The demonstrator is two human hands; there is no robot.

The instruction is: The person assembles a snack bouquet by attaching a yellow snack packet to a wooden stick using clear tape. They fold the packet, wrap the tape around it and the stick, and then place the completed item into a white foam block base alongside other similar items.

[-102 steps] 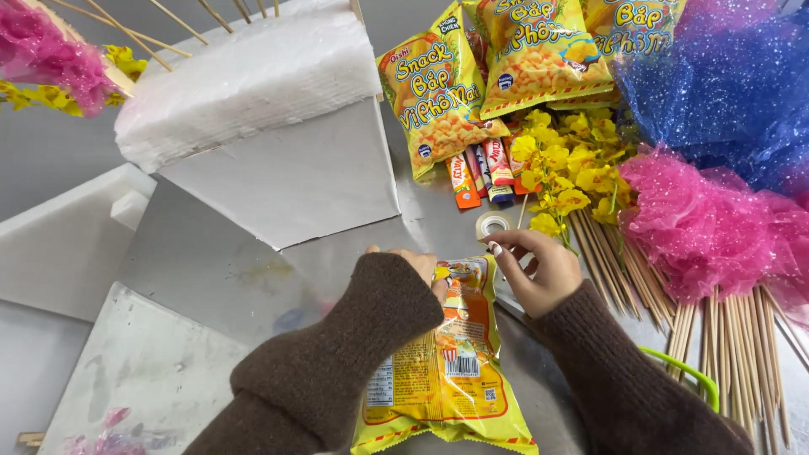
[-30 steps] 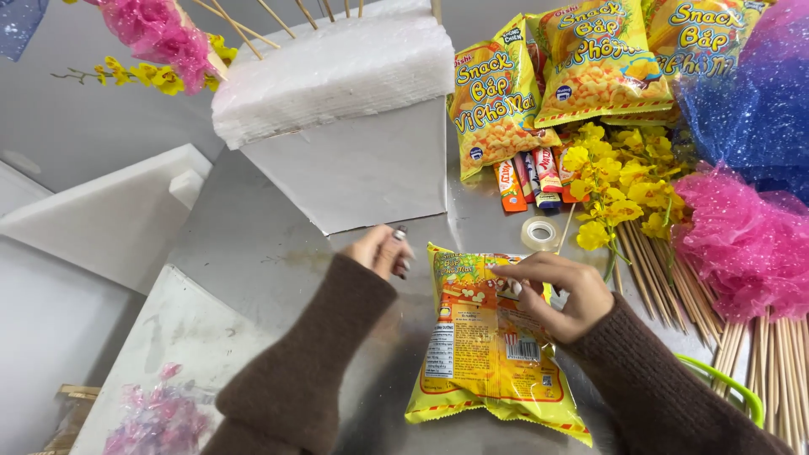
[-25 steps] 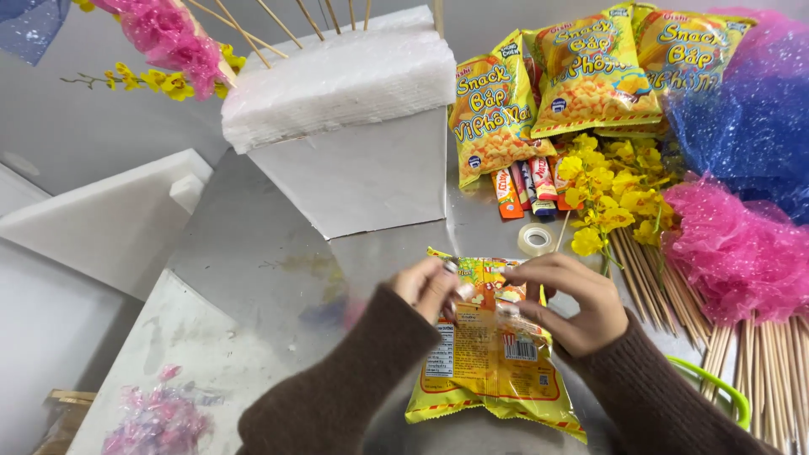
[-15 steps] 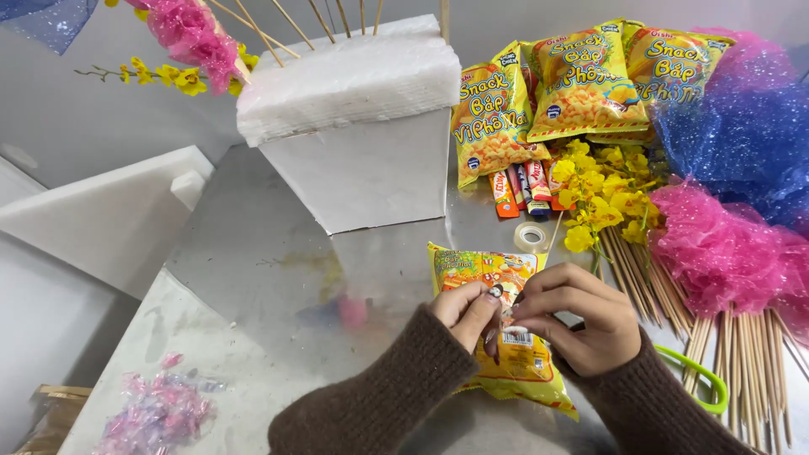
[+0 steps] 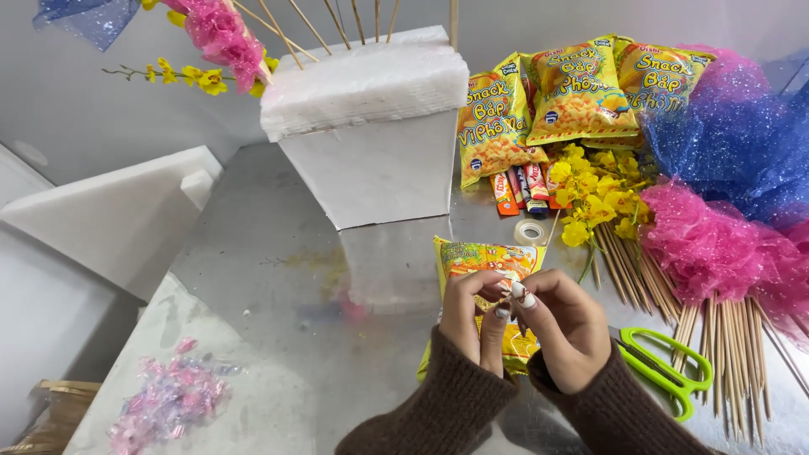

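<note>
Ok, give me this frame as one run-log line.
left hand: fingertips at snack bag top | right hand: pinching there too | snack bag: yellow, flat on metal table | nearby: tape roll, green scissors, skewers

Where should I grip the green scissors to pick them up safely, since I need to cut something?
Take the green scissors by the handle loops, coming from the near right. They lie flat on the table beside the wooden skewers, loops toward the person and blades pointing at the right hand, so the loops are free.
</note>
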